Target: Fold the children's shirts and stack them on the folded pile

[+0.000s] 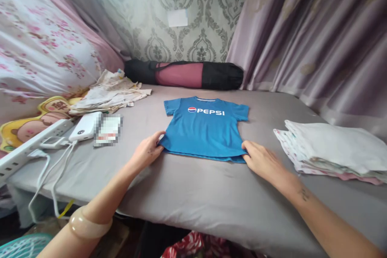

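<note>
A blue T-shirt (205, 133) with a white PEPSI print lies spread out, front side up, its collar pointing away from me. My left hand (149, 147) pinches the left corner of its hem, and a pale bangle circles that forearm. At the right corner of the hem, my right hand (260, 159) has its fingers closed on the fabric. The front and back layers of the hem are slightly apart near the right side.
Folded cloths (335, 149) are stacked at the right. On the left lie a crumpled pile of light clothes (109, 92), a white power bank (86, 125), a power strip (27, 151) with cables and a yellow cushion (45, 123). A black and maroon roll bag (181, 74) rests against the wall.
</note>
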